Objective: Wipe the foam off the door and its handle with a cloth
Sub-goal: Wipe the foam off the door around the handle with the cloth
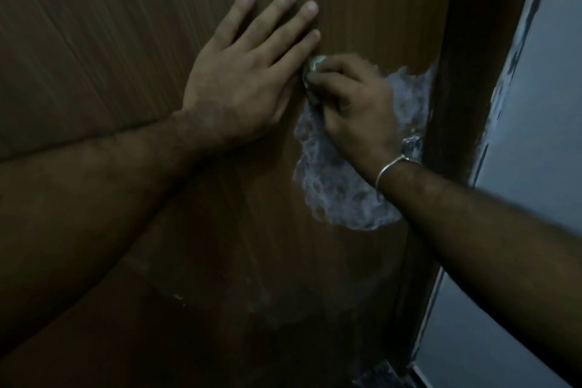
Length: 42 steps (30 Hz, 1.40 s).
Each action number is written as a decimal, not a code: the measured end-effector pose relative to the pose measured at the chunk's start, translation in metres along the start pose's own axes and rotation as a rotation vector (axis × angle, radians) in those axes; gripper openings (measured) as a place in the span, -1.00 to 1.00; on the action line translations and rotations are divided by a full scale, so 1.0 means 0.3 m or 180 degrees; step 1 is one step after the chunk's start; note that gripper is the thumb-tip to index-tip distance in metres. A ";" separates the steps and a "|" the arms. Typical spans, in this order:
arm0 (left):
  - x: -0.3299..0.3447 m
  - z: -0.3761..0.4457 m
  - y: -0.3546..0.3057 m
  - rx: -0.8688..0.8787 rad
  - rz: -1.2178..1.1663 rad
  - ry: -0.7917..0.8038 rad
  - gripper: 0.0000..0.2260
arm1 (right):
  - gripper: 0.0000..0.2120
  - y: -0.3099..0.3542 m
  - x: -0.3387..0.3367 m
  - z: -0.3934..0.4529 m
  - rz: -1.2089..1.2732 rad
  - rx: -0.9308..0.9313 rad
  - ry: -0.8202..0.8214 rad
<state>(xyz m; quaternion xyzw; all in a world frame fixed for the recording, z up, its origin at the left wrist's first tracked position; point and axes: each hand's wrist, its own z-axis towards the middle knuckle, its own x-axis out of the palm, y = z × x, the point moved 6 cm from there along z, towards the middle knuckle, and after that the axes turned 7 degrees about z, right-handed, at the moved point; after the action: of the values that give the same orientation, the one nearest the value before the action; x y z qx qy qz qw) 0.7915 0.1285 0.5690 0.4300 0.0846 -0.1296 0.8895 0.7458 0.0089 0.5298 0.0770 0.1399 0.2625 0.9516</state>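
Two hands on a dim brown door, foam patch at the latch edge.

Near: two bare forearms enter from 8 and 4 o'clock; one thin metal bangle on the right wrist. Right hand has fingers curled, pinching a small pale cloth, mostly hidden under the knuckles. Left hand lies flat on the door, fingers straight and spread, thumb out of sight. One white foam patch spreads from under the right hand toward 6 o'clock. One metal piece, probably the handle, barely shows behind the wrist. Far: door frame, pale wall at 3 o'clock. Lighting poor.
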 end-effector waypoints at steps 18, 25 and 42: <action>0.024 -0.115 -0.088 -0.0114 -0.0122 0.0001 -0.53 | -0.89 -0.050 -0.018 -0.042 -0.0011 0.0306 -0.0315; 0.047 -0.193 -0.143 -0.0387 -0.0045 -0.0076 -0.52 | -0.88 -0.010 0.032 -0.069 0.0169 0.0093 -0.0195; 0.055 -0.260 -0.172 -0.0554 -0.0212 -0.0070 -0.51 | -0.86 0.019 0.037 -0.067 0.0016 0.0129 -0.0064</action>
<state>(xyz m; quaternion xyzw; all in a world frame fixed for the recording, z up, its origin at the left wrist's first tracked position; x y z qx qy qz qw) 0.7883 0.1564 0.4782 0.3466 0.1000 -0.1561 0.9195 0.7461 0.0209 0.5096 0.0993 0.1354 0.2612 0.9506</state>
